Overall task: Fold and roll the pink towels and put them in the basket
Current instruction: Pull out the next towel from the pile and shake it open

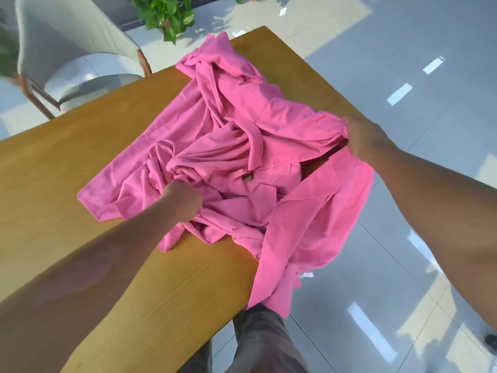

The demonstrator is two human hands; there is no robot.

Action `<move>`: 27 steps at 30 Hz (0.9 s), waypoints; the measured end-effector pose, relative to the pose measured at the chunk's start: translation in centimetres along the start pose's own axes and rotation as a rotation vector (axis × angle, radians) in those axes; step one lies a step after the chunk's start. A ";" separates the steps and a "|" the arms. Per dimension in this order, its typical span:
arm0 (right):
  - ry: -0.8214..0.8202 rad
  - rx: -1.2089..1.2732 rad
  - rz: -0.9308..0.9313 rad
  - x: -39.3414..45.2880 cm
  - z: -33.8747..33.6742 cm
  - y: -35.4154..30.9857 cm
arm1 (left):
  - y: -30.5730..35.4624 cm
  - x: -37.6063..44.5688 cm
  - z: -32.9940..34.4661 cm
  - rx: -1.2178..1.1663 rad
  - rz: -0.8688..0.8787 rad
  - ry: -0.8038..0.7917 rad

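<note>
A crumpled heap of pink towels [231,146] lies across the wooden table [80,168], with one part hanging over the table's near right edge. My left hand [183,197] grips a bunch of pink cloth near the heap's left middle. My right hand [363,135] grips a gathered edge of a towel at the heap's right side, by the table's right edge. How many towels make up the heap cannot be told. No basket is in view.
A grey chair [72,47] stands beyond the table's far left side. A green potted plant [166,14] sits on the floor behind the table. Glossy tiled floor [403,76] lies to the right. My legs [258,343] are under the near edge.
</note>
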State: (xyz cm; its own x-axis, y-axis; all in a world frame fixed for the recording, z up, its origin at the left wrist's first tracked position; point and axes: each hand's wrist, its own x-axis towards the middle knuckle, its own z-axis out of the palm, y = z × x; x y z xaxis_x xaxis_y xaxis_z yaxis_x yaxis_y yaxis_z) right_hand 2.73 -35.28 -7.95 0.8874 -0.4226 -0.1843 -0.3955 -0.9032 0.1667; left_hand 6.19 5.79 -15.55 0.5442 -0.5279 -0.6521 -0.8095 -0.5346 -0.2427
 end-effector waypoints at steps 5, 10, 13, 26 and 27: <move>0.001 0.011 -0.022 -0.1 0.4 -0.7 | -2.8 -0.8 -1.0 -0.024 -0.193 -0.098; -0.023 0.017 0.022 0.0 1.1 -0.9 | 1.9 1.2 -2.5 -0.590 -0.007 -0.089; -0.040 0.086 0.015 -0.1 1.6 -1.2 | 7.0 1.6 -3.0 -0.605 0.102 0.057; -0.217 0.178 -0.006 -2.0 6.3 -4.3 | -0.6 -1.0 1.6 -0.210 -0.030 -0.157; -0.240 0.186 -0.003 -2.4 6.8 -4.8 | -1.3 -1.5 1.9 -0.334 -0.108 -0.194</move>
State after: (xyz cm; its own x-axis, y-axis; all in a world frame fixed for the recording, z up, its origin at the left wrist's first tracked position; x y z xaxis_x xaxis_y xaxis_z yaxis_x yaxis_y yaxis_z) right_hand 0.90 -30.46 -14.86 0.8160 -0.4058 -0.4117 -0.4494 -0.8933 -0.0101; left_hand 5.97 8.51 -15.58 0.5443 -0.3394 -0.7671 -0.6163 -0.7822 -0.0912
